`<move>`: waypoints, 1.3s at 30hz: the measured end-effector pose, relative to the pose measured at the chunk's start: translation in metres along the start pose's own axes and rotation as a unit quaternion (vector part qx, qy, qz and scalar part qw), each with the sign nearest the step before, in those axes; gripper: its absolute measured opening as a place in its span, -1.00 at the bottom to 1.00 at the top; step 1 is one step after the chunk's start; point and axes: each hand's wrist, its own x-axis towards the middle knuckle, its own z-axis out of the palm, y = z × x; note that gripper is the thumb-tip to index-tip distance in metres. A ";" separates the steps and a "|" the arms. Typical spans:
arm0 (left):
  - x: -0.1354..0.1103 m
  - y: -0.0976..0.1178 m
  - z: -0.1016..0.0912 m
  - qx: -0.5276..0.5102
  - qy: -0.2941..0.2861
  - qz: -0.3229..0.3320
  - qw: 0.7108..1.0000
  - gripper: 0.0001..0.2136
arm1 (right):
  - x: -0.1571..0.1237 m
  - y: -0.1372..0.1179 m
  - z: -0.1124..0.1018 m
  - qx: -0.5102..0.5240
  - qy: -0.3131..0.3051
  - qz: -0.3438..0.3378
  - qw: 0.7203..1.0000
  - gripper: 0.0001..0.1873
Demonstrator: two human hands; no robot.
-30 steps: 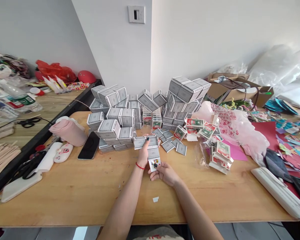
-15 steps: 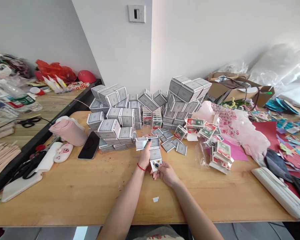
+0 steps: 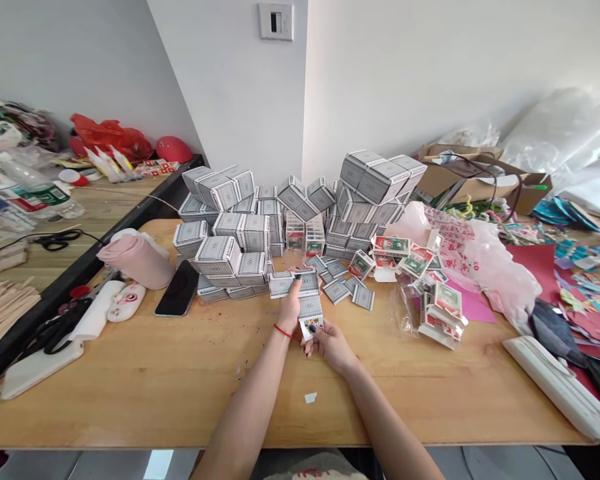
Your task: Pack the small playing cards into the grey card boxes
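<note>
Near the middle of the table, my left hand is closed around a small joined piece of playing cards with grey patterned backs. Its thumb presses on the card backs, and one wing of the piece sticks out to the left. My right hand pinches a face-up playing card at the lower end of this piece, thumb on top. Fingers hide part of that card's face. Behind the hands stand blocks made of cards, stacked in uneven piles. Loose cards lie face down just right of the piece.
Red and green card boxes lie at the right, beside a thin plastic bag. A black phone and a pink roll are on the left. A white paper scrap lies near the front edge.
The joined card piece has tilted slightly, its left wing a little lower. My right thumb has shifted slightly, with more of the card's face showing. The view has moved a little.
</note>
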 end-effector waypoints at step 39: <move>-0.007 -0.013 -0.015 -0.003 0.022 -0.099 0.995 -0.62 | -0.002 -0.012 0.008 0.027 -0.044 0.012 0.999 -0.79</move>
